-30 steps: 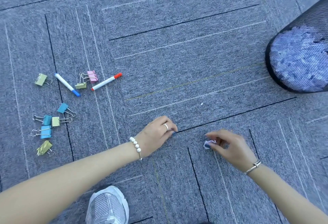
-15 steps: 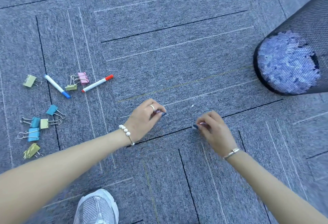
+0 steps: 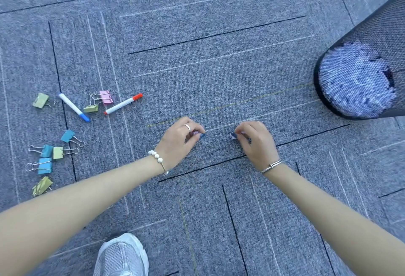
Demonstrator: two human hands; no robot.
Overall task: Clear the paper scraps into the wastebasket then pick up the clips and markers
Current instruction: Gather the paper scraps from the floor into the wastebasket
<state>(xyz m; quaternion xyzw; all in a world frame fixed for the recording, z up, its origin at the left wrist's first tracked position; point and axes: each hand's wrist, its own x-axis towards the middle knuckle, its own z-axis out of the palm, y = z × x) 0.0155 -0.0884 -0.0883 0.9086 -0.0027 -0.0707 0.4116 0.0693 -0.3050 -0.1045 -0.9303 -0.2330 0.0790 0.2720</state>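
Both hands are low over the gray carpet (image 3: 219,61), close together but not touching. The left hand (image 3: 178,142) has its fingers curled in and pinches a tiny pale paper scrap (image 3: 194,132) at the fingertips. It wears a ring and a bead bracelet. The right hand (image 3: 257,142) is also curled and pinches its own small white scrap (image 3: 233,136) between thumb and finger. It wears a thin silver bangle. The black mesh wastebasket (image 3: 372,35) stands well off to the right, at the edge of the view, and lots of pale paper shows through its mesh. The clips and markers lie on the carpet far to the left of the hands. One marker has a red cap (image 3: 123,103) and one has a blue cap (image 3: 73,107). A pink clip (image 3: 106,97) and a green clip (image 3: 90,108) sit between the two markers. Another green clip (image 3: 40,100) lies left of the blue marker. Lower down is a bunch of blue clips (image 3: 45,159) and green ones. A white shoe (image 3: 121,256) shows at the bottom of the view.
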